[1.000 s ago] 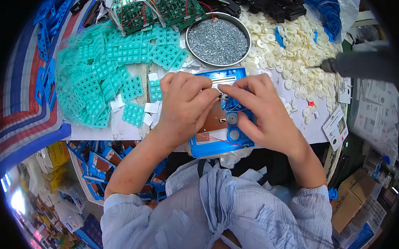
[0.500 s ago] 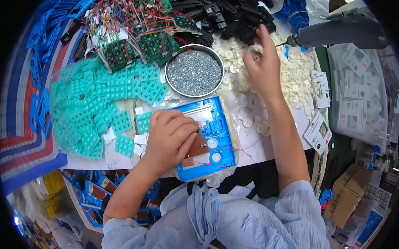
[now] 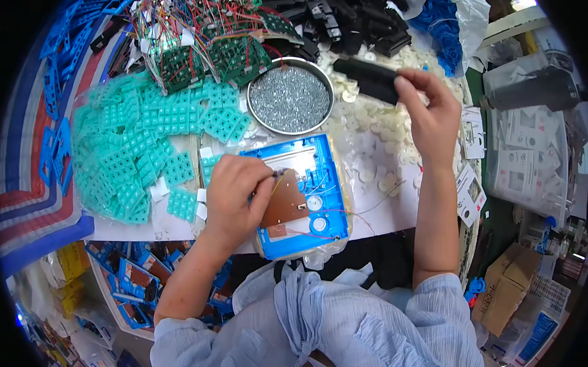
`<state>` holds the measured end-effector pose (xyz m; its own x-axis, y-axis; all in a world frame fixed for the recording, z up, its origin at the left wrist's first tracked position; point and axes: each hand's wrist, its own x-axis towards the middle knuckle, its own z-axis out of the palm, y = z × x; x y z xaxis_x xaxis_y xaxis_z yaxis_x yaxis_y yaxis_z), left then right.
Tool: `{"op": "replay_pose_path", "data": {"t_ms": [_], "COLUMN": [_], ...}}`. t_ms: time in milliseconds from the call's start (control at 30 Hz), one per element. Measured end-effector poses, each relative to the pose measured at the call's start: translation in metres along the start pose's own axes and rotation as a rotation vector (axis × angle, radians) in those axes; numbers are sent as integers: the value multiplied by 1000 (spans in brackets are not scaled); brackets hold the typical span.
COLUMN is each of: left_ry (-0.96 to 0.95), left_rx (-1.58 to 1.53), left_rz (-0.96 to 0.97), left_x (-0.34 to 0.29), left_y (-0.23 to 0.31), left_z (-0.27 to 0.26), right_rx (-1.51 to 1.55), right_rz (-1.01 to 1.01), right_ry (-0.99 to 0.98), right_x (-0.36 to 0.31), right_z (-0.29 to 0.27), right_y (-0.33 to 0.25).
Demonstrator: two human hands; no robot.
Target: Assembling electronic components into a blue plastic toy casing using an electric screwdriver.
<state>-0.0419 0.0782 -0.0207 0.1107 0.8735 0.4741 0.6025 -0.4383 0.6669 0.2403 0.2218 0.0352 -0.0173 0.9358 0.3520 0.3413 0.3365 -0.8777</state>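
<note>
Pressing the blue casing (image 3: 306, 197), the left hand (image 3: 236, 196) closes (thumb tucked); right hand (image 3: 429, 117) grips a black part (image 3: 369, 79).

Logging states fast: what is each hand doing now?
Left hand: closed, pressing on the blue case.
Right hand: closed, holding a black part.

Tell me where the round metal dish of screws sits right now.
In the head view, the round metal dish sits at upper centre of the table, just beyond the blue housing, between the teal keypads and the right hand.

Blue casing (image 3: 320, 168), brown board (image 3: 285, 206), black part (image 3: 369, 79), teal keypads (image 3: 133, 152)
</note>
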Motion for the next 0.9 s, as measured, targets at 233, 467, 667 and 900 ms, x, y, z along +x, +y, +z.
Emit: {"op": "replay_pose_path", "data": {"t_ms": [233, 467, 667, 900], "left_ry": [203, 238, 120, 91], "left_rx": [-116, -338, -219, -194], "left_rz": [-240, -597, -561, -546], "left_x": [-3, -20, -17, -15], "left_y": [1, 9, 13, 11], "left_z": [2, 12, 7, 4], "right_rx": [390, 287, 138, -149], "right_rz": [591, 622, 616, -178], "right_ry": [-487, -670, -835, -673], "right_x": [-48, -47, -47, -72], "right_z": [20, 30, 46, 45], "right_y": [-13, -17, -37, -49]}}
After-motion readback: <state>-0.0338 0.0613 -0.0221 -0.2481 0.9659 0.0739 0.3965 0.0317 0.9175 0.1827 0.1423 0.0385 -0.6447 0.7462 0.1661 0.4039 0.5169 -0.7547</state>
